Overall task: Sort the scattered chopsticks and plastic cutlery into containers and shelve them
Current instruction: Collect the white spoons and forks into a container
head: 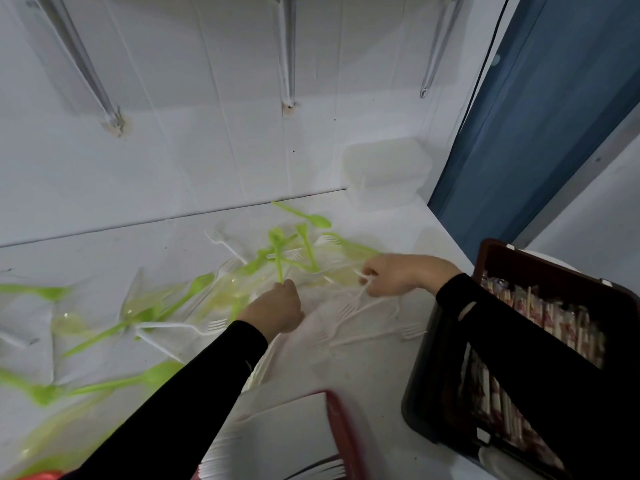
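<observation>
Now, the left hand (273, 306) is low at centre, fingers curled round the bottom end of a green utensil (278, 258) that stands up out of the pile toward twelve o'clock. At its two o'clock, the right hand (394, 275) pinches a white fork (363, 293) between thumb and fingertips, though blur hides the exact grip. Between and beyond both hands, green cutlery (166, 306) lies scattered across the white table (363, 375), trailing off to nine o'clock, with loose white forks (412, 331) just under the right wrist. At four o'clock sits a dark basket (422, 393) packed with wrapped chopsticks (561, 323). At six o'clock is a red-rimmed tray (341, 427) holding white forks. Clear tubs (384, 174) are stacked at one o'clock, beside a blue curtain (536, 116).
</observation>
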Motion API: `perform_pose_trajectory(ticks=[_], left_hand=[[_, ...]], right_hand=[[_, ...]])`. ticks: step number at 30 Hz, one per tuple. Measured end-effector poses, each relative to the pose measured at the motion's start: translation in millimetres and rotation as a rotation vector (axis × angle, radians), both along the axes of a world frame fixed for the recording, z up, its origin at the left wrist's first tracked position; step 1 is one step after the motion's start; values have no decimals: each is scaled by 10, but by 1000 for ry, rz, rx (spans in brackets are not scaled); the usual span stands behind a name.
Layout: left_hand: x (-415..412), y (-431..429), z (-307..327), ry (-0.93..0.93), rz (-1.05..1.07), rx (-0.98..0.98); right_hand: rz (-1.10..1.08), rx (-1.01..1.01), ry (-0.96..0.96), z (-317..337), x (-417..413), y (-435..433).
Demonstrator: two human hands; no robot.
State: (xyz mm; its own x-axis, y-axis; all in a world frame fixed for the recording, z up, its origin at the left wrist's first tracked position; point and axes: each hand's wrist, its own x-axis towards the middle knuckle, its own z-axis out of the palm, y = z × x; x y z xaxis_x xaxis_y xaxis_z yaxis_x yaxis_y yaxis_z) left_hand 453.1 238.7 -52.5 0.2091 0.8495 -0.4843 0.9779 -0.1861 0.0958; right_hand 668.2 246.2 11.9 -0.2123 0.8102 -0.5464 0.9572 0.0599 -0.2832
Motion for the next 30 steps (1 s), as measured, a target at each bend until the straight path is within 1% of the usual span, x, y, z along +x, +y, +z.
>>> perform_pose_trajectory(ticks=[2, 5, 6, 8, 11, 13, 18, 22, 25, 27, 28, 30], left_hand=[[19, 4, -12, 4, -20, 6], [23, 6, 9, -17, -22, 17], [18, 10, 19, -34, -24, 19], [8, 34, 22, -89, -39, 13], [-29, 88, 66, -229, -2, 53], [-69, 111, 104, -259, 12, 85], [-145, 36, 81, -60, -63, -52], [-140, 79, 65, -74, -71, -2], [-125, 100, 68, -96, -60, 10], [-120, 135, 92, -148, -19, 11], [-116, 159, 117, -196, 14, 25], [-129, 232, 215, -343, 89, 126]], right_hand=[[109, -100, -190, -97, 39, -61], [181, -143, -422, -171, 79, -173], [198, -126, -477, -190, 94, -198], [199, -92, -517, -197, 106, -251], [193, -63, -520, -193, 85, -274], [198, -59, -518, -185, 67, -277], [207, -61, -535, -190, 76, -309], [201, -99, -520, -209, 62, -349], [192, -114, -464, -214, 20, -334], [206, -139, -371, -175, 1, -278], [200, -143, -300, -134, 7, -238], [166, -83, -154, 1, 8, -126]])
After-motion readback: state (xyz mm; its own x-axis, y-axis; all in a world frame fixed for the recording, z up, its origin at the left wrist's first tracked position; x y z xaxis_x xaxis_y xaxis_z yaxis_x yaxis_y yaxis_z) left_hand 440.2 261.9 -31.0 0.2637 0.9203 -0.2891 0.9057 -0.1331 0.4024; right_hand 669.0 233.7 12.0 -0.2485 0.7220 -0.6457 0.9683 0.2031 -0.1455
